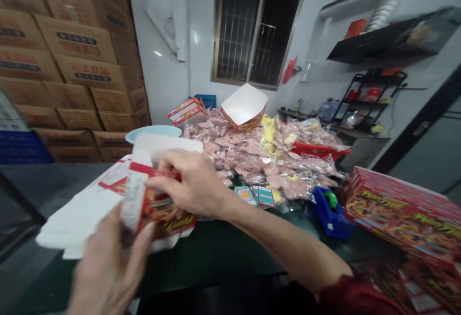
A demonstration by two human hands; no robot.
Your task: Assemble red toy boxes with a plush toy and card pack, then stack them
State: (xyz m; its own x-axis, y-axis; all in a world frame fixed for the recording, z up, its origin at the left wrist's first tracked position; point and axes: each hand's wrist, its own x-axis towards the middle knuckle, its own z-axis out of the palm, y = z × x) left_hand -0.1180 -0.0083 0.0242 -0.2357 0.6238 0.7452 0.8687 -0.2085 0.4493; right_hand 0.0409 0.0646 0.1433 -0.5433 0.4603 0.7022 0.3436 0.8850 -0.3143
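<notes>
R hand (190,180): fingers bent, thumb & fingertips closed on upper edge of printed box (163,216), by its red strip. My forearm reaches in from lower R.

L hand (108,257): blurred; holds same box at its lower L side, thumb twd front, fingers round the side. Exact grip of fingertips: can't tell.

Printed box, 1 pc.: red w/ food pics, white flap up; tilted, between my hands, above table (223,252) (dk. green).

Adj. L: stack of flat white cartons (79,214), some w/ red print, partly behind L hand.

Behind box: lt.-blue basin (154,132), rim showing.

Beyond R hand: lg. heap of pink items (248,156) in clear wrap, some yellow pcs. among them. On heap: open box (245,106), white inside, red print outside. At heap's rear L: red-and-white box (187,112), nr. blue crate (206,100). Under R part of heap: red tray (319,151).

Front of heap: cards (264,196), teal & multicol.

R of cards: blue tape dispenser (333,216) w/ green roll; just beside it, lg. red boxes (406,214) w/ yellow lettering.

Far L: brown cartons (79,41), stacked. Back wall: barred window (257,29).
</notes>
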